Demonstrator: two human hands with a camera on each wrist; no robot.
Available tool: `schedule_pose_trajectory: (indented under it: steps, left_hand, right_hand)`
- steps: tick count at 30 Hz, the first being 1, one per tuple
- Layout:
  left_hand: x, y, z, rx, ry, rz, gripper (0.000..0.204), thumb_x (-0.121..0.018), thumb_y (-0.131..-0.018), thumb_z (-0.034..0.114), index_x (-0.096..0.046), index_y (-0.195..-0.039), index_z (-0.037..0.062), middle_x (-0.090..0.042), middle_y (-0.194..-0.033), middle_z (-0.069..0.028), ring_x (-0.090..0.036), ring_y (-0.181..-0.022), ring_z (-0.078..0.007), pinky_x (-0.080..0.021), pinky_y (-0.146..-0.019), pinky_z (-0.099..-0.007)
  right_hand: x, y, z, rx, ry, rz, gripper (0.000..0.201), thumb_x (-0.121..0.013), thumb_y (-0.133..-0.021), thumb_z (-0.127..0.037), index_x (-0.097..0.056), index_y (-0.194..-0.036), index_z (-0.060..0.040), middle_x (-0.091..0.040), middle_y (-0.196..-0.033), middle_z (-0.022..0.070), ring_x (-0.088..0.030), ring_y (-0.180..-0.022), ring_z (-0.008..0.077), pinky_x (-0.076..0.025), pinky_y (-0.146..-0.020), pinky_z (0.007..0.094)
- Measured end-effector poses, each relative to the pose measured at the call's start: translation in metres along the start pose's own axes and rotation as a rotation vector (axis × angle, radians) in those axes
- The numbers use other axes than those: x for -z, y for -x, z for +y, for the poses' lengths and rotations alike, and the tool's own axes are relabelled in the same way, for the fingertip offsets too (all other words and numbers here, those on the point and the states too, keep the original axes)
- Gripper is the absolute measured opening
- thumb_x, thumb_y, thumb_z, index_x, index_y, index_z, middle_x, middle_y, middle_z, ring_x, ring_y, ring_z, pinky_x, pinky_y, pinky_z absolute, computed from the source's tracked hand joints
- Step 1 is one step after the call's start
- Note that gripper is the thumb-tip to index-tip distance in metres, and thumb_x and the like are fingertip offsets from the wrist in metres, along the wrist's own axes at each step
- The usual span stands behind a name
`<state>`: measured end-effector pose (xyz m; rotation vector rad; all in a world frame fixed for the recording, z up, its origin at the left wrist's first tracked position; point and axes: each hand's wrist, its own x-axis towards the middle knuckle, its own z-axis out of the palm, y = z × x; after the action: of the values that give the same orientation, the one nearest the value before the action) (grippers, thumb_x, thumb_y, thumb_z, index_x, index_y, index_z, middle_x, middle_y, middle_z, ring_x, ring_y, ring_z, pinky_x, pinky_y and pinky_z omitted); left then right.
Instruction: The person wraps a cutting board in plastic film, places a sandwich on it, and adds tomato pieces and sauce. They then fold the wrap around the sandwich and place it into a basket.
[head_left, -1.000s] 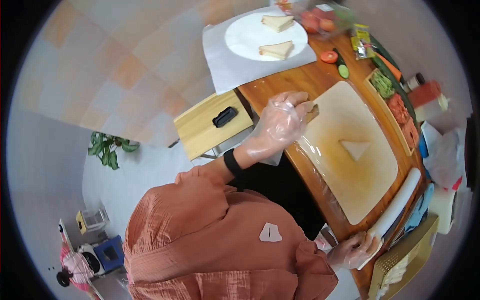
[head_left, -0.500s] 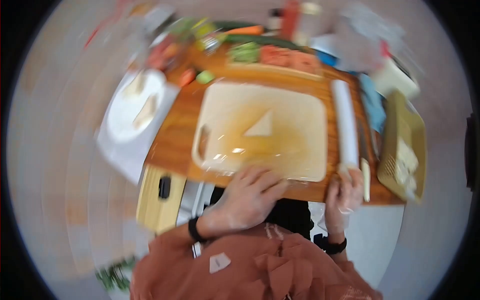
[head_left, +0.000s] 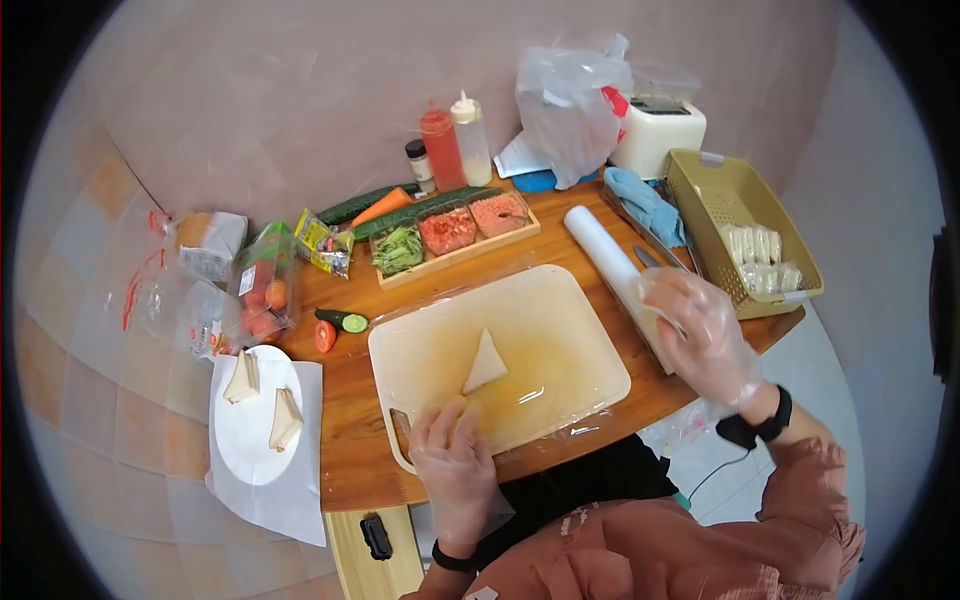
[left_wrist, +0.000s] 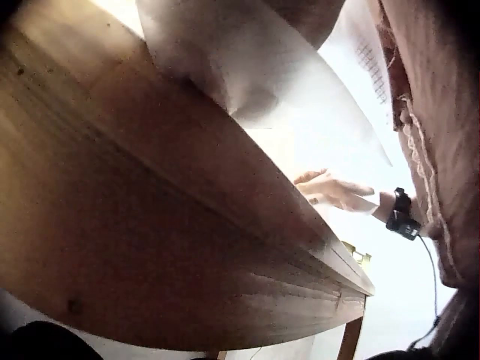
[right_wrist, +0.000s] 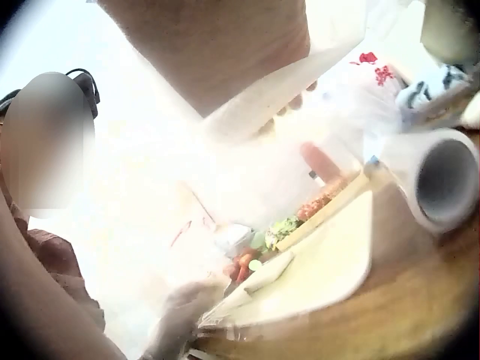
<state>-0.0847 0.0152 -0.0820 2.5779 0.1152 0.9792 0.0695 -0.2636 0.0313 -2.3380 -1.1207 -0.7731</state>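
A white bread triangle (head_left: 487,365) lies on the cream cutting board (head_left: 590,365), where clear film shines. My gloved left hand (head_left: 455,470) rests at the board's near edge, beside its handle slot, fingers loosely bent. My gloved right hand (head_left: 700,340) is raised above the near end of the white film roll (head_left: 600,245), its fingers loosely curled. In the right wrist view, the roll's open end (right_wrist: 446,180) is apart from the right hand's fingers (right_wrist: 289,109). The left wrist view shows the table's underside (left_wrist: 165,225) and the right hand (left_wrist: 334,189) beyond.
Left stands a white plate (head_left: 255,455) with two sandwich triangles. Behind the board are a filling tray (head_left: 465,252), cucumbers, a carrot and bottles. At right lie a knife (head_left: 645,258), a blue cloth (head_left: 645,207) and a basket (head_left: 735,190) of wrapped sandwiches.
The head view has turned and levelled. My right hand has let go of the roll's near end and risen above it. My left hand has moved left along the board's near edge.
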Motion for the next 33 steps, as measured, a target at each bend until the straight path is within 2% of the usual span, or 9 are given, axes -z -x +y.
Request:
schedule_pose_trajectory:
  steps: [5,7,9,14,17,23,25,26,33]
  left_hand:
    - [0.002,0.003,0.0,0.044,0.027,-0.008,0.042,-0.071,-0.079,-0.002,-0.065,-0.118,0.0108,-0.063,-0.126,-0.0087,-0.055,-0.12,-0.0376,-0.043,-0.107,-0.0536]
    - [0.002,0.003,0.0,0.046,0.025,-0.004,0.042,-0.071,-0.078,-0.002,-0.065,-0.118,0.0108,-0.063,-0.125,-0.0088,-0.055,-0.12,-0.0376,-0.042,-0.108,-0.054]
    - [0.004,0.0,0.002,0.037,0.036,0.04,0.042,-0.067,-0.077,-0.007,-0.066,-0.116,0.0094,-0.063,-0.119,-0.0124,-0.057,-0.116,-0.0392,-0.048,-0.098,-0.0505]
    - [0.005,0.002,0.004,0.093,0.034,0.024,0.043,-0.068,-0.077,-0.007,-0.066,-0.117,0.0095,-0.063,-0.12,-0.0117,-0.056,-0.118,-0.0389,-0.047,-0.1,-0.0501]
    - [0.004,0.001,0.003,0.111,0.049,0.013,0.043,-0.068,-0.077,-0.007,-0.067,-0.117,0.0095,-0.064,-0.121,-0.0114,-0.056,-0.119,-0.0387,-0.047,-0.101,-0.0501]
    - [0.002,0.004,0.003,0.121,0.016,0.026,0.041,-0.071,-0.075,-0.005,-0.067,-0.114,0.0095,-0.065,-0.119,-0.0111,-0.057,-0.118,-0.0383,-0.047,-0.1,-0.0504]
    - [-0.001,0.004,0.002,0.115,0.013,0.038,0.041,-0.073,-0.075,-0.003,-0.067,-0.113,0.0093,-0.066,-0.119,-0.0103,-0.057,-0.117,-0.0378,-0.047,-0.099,-0.0502]
    - [-0.002,0.005,0.003,0.119,-0.003,0.033,0.04,-0.073,-0.075,-0.003,-0.067,-0.113,0.0091,-0.066,-0.118,-0.0103,-0.057,-0.117,-0.0377,-0.047,-0.1,-0.0501]
    - [0.0,0.005,0.004,0.137,-0.033,0.016,0.039,-0.071,-0.077,-0.005,-0.065,-0.113,0.0093,-0.064,-0.12,-0.0111,-0.057,-0.117,-0.0385,-0.047,-0.1,-0.0506]
  right_hand:
    - [-0.032,-0.079,0.026,0.095,-0.074,-0.212,0.036,-0.065,-0.093,-0.01,-0.061,-0.128,-0.0028,-0.066,-0.113,0.0215,-0.063,-0.108,0.0404,-0.052,-0.093,0.0473]
    - [-0.064,-0.103,0.05,0.051,-0.037,-0.348,0.043,-0.064,-0.093,-0.01,-0.059,-0.134,-0.0042,-0.065,-0.11,0.0197,-0.061,-0.108,0.0389,-0.051,-0.094,0.0462]
    - [-0.084,-0.123,0.056,0.035,-0.008,-0.4,0.047,-0.064,-0.094,-0.014,-0.056,-0.14,-0.0054,-0.066,-0.11,0.0197,-0.061,-0.109,0.0386,-0.05,-0.094,0.0459]
    - [-0.124,-0.156,0.065,-0.02,-0.018,-0.608,0.058,-0.062,-0.097,-0.02,-0.047,-0.152,-0.0091,-0.067,-0.113,0.0184,-0.061,-0.112,0.0382,-0.05,-0.094,0.0454]
    - [-0.142,-0.162,0.071,0.03,-0.025,-0.62,0.051,-0.062,-0.098,-0.019,-0.053,-0.147,-0.0074,-0.07,-0.114,0.0174,-0.063,-0.109,0.0378,-0.051,-0.095,0.0447]
    - [-0.18,-0.165,0.102,0.029,-0.375,-0.389,0.029,-0.061,-0.1,-0.019,-0.071,-0.12,0.0003,-0.074,-0.099,0.0187,-0.068,-0.089,0.0335,-0.053,-0.087,0.0402]
    - [-0.185,-0.167,0.102,-0.11,-0.523,-0.268,0.028,-0.062,-0.101,-0.02,-0.072,-0.114,0.0028,-0.074,-0.09,0.0164,-0.069,-0.081,0.025,-0.053,-0.079,0.0363]
    - [-0.182,-0.172,0.095,-0.374,-0.59,-0.357,0.028,-0.062,-0.101,-0.021,-0.073,-0.104,0.0053,-0.072,-0.08,0.0119,-0.065,-0.074,0.0166,-0.052,-0.071,0.0332]
    - [-0.2,-0.185,0.12,-0.292,-0.519,-0.192,0.032,-0.061,-0.101,-0.022,-0.068,-0.088,0.0063,-0.065,-0.072,0.006,-0.055,-0.066,0.0135,-0.047,-0.064,0.0319]
